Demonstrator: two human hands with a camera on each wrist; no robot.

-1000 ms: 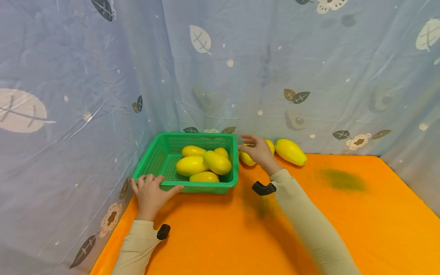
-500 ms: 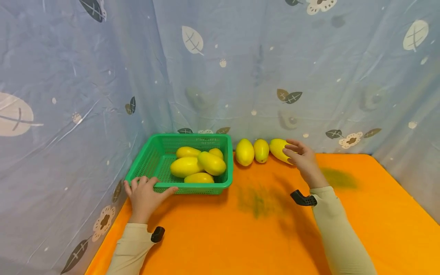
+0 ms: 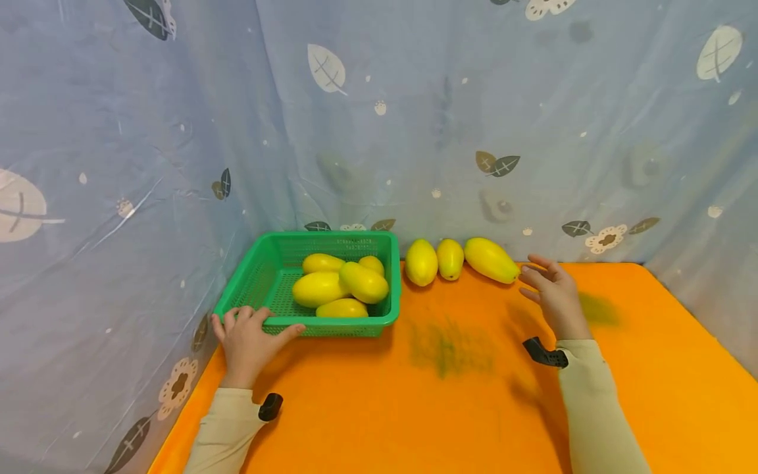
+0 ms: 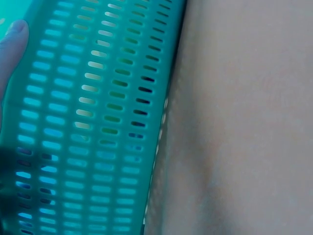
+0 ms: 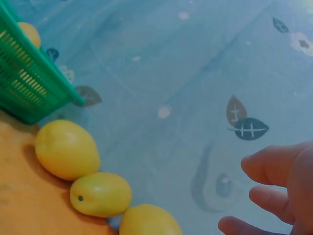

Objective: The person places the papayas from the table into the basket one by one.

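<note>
Basket (image 3: 349, 322): your left hand (image 3: 247, 349) grips its near rim. Yellow fruits (image 3: 320, 290) lie inside it; three loose fruits (image 3: 450, 259) line the surface (image 3: 385, 401) to its right. Farther right, your right hand (image 3: 559, 301), grip relaxed and holding nothing, hovers beside the last. You seem between carries, filling or emptying unclear; the next likely calls for curling round one fruit.

Your green basket (image 3: 337, 322) looks like smooth, perforated plastic with a slight gloss; the yellow fruits (image 3: 364, 283) in it are smooth and shiny; behind it hangs a creased, faintly glossy curtain (image 3: 414, 118); beneath it your worktop (image 3: 367, 401) seems matt cloth
</note>
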